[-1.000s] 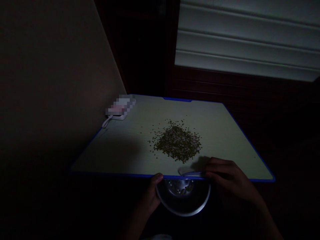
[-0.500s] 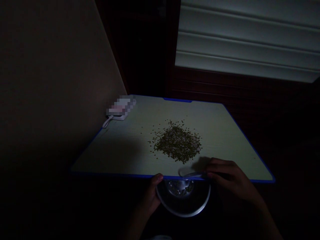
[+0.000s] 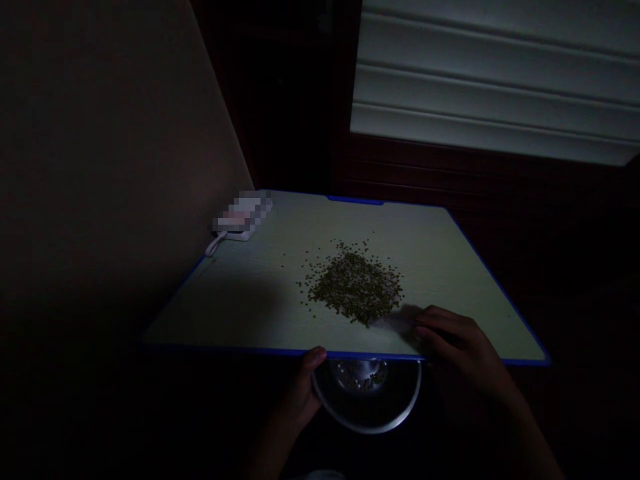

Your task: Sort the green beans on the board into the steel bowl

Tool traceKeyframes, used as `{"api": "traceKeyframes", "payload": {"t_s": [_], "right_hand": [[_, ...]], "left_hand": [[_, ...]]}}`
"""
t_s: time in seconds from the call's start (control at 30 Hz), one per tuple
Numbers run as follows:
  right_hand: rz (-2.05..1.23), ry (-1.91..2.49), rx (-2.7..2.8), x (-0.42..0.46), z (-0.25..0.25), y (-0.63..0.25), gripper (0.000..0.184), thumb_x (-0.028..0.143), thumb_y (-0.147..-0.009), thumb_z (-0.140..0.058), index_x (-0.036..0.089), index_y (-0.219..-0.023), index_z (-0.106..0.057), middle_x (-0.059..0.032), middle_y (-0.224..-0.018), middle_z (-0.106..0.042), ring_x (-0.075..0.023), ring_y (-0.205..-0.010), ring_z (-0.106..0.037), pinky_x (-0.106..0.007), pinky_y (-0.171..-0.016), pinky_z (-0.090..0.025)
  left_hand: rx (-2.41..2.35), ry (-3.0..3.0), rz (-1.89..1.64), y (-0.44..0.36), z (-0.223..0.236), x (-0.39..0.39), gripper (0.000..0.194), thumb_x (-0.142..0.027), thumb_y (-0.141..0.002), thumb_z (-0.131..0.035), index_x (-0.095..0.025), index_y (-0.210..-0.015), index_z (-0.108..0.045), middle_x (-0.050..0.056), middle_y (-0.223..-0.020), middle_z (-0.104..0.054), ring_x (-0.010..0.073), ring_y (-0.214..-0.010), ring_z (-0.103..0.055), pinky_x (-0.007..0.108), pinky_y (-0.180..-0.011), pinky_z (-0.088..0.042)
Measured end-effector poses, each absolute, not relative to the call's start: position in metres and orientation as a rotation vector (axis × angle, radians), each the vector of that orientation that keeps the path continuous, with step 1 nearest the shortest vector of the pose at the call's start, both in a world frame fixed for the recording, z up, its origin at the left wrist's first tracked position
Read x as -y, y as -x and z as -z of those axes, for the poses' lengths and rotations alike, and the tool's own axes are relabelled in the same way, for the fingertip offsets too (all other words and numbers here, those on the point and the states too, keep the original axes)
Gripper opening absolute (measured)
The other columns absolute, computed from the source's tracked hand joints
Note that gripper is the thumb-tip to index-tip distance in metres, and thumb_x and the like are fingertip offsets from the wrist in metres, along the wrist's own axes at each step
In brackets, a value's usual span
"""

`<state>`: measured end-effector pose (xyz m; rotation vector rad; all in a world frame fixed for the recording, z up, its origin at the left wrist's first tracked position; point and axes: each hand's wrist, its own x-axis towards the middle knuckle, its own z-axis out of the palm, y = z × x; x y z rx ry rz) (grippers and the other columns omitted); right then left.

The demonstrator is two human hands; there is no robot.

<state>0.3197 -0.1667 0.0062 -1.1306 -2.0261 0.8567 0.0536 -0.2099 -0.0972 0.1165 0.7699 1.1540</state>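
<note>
A loose heap of small green beans or seeds (image 3: 356, 287) lies on the pale tabletop (image 3: 440, 267), with stray ones scattered around it. Pinched in the fingers of my right hand (image 3: 457, 340) is a see-through spoon (image 3: 395, 324), its tip at the near right edge of the heap. My left hand (image 3: 305, 393) grips the left rim of a shiny metal bowl (image 3: 400, 419), its thumb by the table's blue edge. The bowl sits below that edge, its far side hidden under the table. Some seeds (image 3: 373, 381) are inside it.
At the table's back left corner stands a white object (image 3: 243, 217) with a cord loop, its top blurred out. A wall (image 3: 150, 167) rises along the left. Behind the table are dark wood and a pale slatted panel (image 3: 475, 73). The room is dim.
My right hand has moved the spoon from the table's near edge, above the bowl, forward to the near side of the heap. The left hand and bowl have stayed put.
</note>
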Motion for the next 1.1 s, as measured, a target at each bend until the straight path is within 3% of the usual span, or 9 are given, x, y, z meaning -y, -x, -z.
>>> {"api": "traceKeyframes", "payload": {"t_s": [0.27, 0.47, 0.87, 1.1], "right_hand": [[-0.849, 1.180, 2.000, 0.1657, -0.0041, -0.3193, 0.015, 0.029, -0.094, -0.059, 0.021, -0.097, -0.071, -0.0054, -0.093, -0.068, -0.0178, -0.085, -0.064, -0.028, -0.074, -0.049], [-0.866, 1.156, 2.036, 0.1671, -0.0051, -0.3187, 0.018, 0.030, -0.094, -0.058, 0.021, -0.096, -0.072, -0.0062, -0.093, -0.069, -0.0182, -0.084, -0.064, -0.029, -0.073, -0.051], [-0.860, 1.099, 2.092, 0.1658, -0.0082, -0.3149, 0.020, 0.030, -0.095, -0.057, 0.022, -0.101, -0.073, -0.0074, -0.096, -0.070, -0.0193, -0.085, -0.066, -0.030, -0.073, -0.053], [-0.880, 1.047, 2.126, 0.1657, -0.0103, -0.3163, 0.018, 0.027, -0.095, -0.057, 0.022, -0.102, -0.073, -0.0067, -0.094, -0.069, -0.0179, -0.084, -0.065, -0.028, -0.071, -0.052]], "left_hand": [[-0.791, -0.085, -1.139, -0.0535, 0.0963, 0.2098, 0.027, -0.029, -0.066, -0.076, -0.011, -0.085, -0.074, 0.014, -0.088, -0.080, 0.0365, -0.114, -0.063, 0.048, -0.105, -0.042], [-0.751, -0.117, -1.115, -0.0541, 0.0944, 0.2087, 0.023, -0.031, -0.066, -0.076, -0.011, -0.077, -0.075, 0.014, -0.085, -0.080, 0.0371, -0.112, -0.064, 0.047, -0.106, -0.042], [-0.743, -0.118, -1.138, -0.0538, 0.0970, 0.2103, 0.031, -0.031, -0.070, -0.074, -0.010, -0.093, -0.076, 0.015, -0.096, -0.079, 0.0366, -0.113, -0.064, 0.049, -0.106, -0.041], [-0.750, -0.120, -1.127, -0.0538, 0.0979, 0.2104, 0.030, -0.032, -0.068, -0.075, -0.010, -0.088, -0.076, 0.014, -0.093, -0.080, 0.0367, -0.114, -0.064, 0.048, -0.107, -0.040]]}}
